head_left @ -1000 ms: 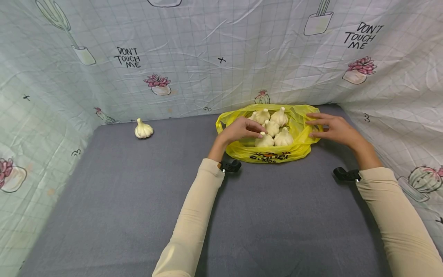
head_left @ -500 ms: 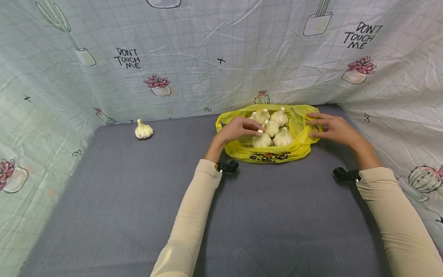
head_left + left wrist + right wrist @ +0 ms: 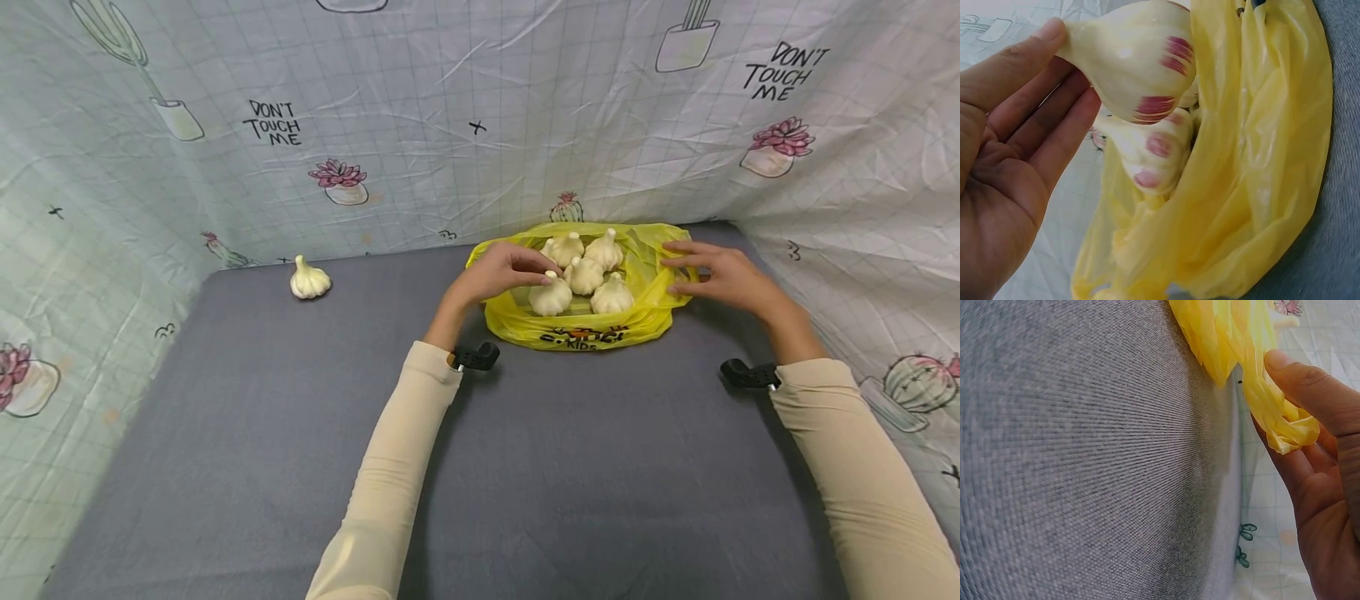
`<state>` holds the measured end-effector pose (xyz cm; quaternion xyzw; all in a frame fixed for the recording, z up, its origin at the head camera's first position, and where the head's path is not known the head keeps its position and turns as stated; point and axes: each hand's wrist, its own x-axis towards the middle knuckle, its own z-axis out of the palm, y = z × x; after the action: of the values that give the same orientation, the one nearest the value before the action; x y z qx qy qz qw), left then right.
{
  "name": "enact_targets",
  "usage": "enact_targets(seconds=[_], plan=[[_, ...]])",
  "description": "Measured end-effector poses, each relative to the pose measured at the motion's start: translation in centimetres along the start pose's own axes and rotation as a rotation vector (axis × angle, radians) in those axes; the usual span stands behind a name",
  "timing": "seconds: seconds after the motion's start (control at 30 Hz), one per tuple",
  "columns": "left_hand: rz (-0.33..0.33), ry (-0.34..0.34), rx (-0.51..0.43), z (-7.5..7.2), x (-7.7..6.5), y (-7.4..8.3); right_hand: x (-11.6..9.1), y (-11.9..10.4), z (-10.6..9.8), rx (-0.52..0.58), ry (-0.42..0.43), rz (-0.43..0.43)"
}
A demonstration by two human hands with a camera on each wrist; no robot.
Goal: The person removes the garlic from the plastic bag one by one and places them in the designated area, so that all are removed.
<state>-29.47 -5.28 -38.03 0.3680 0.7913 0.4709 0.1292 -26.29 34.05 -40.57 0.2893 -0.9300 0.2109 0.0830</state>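
My left hand (image 3: pixel 501 271) pinches the stem of a garlic bulb (image 3: pixel 1132 59) between thumb and fingertips, at the left side of an open yellow plastic bag (image 3: pixel 525 332). Purple streaks mark the cream bulb in the left wrist view. Several more garlic bulbs (image 3: pixel 612 295) sit in the bag behind and to the right of the held one. At the bag's right end, my right hand (image 3: pixel 723 277) holds the crumpled yellow plastic (image 3: pixel 1266 419) between its thumb and fingers.
A single garlic bulb (image 3: pixel 309 279) rests at the back left of the grey tabletop (image 3: pixel 247 417). Close behind the table hangs a printed white curtain (image 3: pixel 420 100), which also runs along both sides.
My left hand has moved left and slightly up within the bag, bringing its pinched garlic bulb away from the bulb on the right. My right hand stays at the bag's right end.
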Motion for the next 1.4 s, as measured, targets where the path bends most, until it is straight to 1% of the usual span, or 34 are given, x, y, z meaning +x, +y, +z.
enact_targets(seconds=[0.27, 0.4, 0.67, 1.17, 1.4], plan=[[0.006, 0.042, 0.033, -1.0, -1.3, 0.9, -0.1, 0.0, -0.1, 0.006, 0.005, 0.003], [0.005, 0.083, 0.054, -1.4, -2.0, 1.2, -0.1, 0.1, 0.0, 0.005, 0.004, 0.003], [0.039, 0.155, 0.106, -2.4, -3.6, 1.7, 0.0, 0.0, -0.1, 0.003, 0.009, -0.004], [0.026, 0.232, 0.213, -4.2, -6.3, 1.8, -0.2, -0.1, -0.2, 0.013, 0.0, 0.03], [0.015, 0.262, 0.238, -4.9, -7.3, 1.6, -0.2, -0.1, -0.2, 0.004, 0.004, 0.028]])
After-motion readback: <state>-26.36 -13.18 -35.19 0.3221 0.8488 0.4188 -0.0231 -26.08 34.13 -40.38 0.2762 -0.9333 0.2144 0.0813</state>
